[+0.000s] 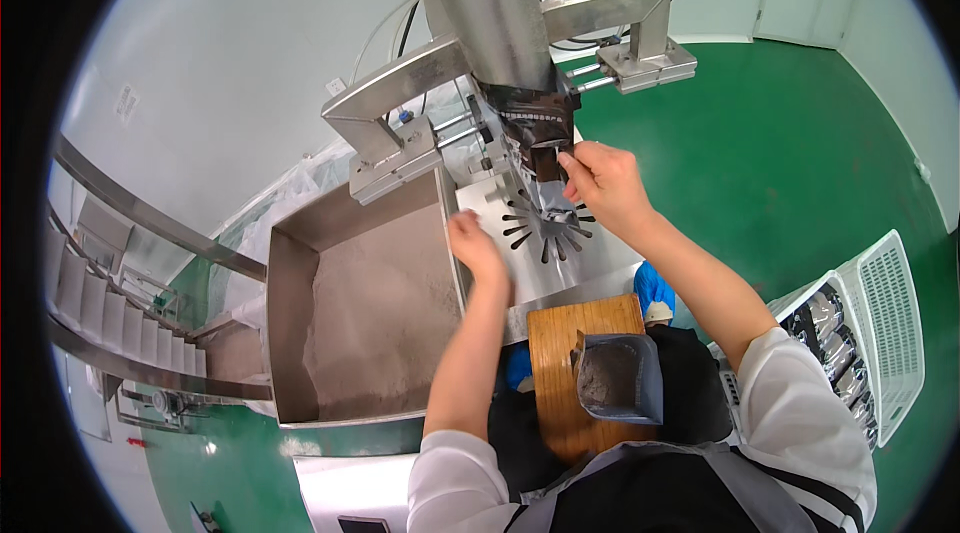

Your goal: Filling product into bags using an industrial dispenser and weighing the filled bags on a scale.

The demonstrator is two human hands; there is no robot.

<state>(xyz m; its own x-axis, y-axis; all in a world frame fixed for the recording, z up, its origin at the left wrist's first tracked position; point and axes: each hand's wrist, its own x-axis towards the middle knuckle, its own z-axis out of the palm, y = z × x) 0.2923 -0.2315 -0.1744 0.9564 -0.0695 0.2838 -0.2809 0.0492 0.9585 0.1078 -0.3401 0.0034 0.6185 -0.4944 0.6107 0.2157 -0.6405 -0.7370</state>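
A dark, shiny foil pouch (540, 158) hangs at the mouth of the steel filling tube (490, 8), between two clamp arms. My right hand (605, 183) is at the pouch's right edge, with thumb and fingers pinched together on it. To the left of the pouch, my left hand (472, 241) is raised near the edge of the steel bin and apart from the pouch. Its fingers look curled but are smeared by motion. Below the pouch is a white plate with a ring of dark slots (545, 245).
A steel bin (283, 333) of grey-brown powder (380, 313) stands at left. On a wooden board (555, 333) at my lap, an open pouch (625, 378) holds powder. A white basket (897, 308) of filled pouches (835, 343) sits at right. Curved rails and steps are far left.
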